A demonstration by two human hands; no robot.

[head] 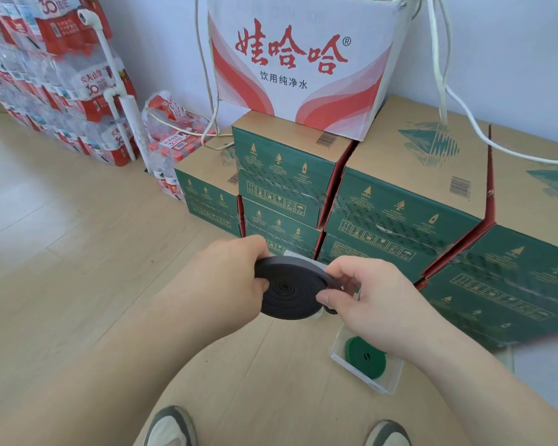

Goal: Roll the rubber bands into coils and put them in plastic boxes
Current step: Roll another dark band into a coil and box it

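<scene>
- Coil: black rubber band (285, 291) wound into a flat spiral disc. It is matte, with several turns showing round a small tight centre. The face is tilted toward the camera.
- Position: the coil is held in the air between both hands. It sits above the wooden floor (62, 252), just in front of the green cartons (400, 201), and up and left of the plastic box (358, 375).
- Left hand (229, 278) grips the coil's left rim, thumb on the face and fingers curled over the top and behind.
- Right hand (374, 294) pinches the right rim, thumb tip against the outer turn and fingers curled behind. The band's free end runs into this hand; its tip is hidden.
- Second coil: green rubber band (364, 357), also a flat spiral, lies inside the plastic box, partly covered by the right wrist.
- Plastic box: clear-white with low walls and an open top. It rests on the floor near the foot of the cartons.
- Edges: the green cartons are stacked in steps, close behind the hands and running off to the right. A white carton (303, 59) with red lettering sits on top, and white cables (442, 75) hang across it.
- Open room: the floor spreads wide to the left of the hands. Bottled water packs (55, 75) are stacked against the far-left wall, well apart from the coil.
- Two shoes (171, 426) show at the bottom edge, below the hands.
</scene>
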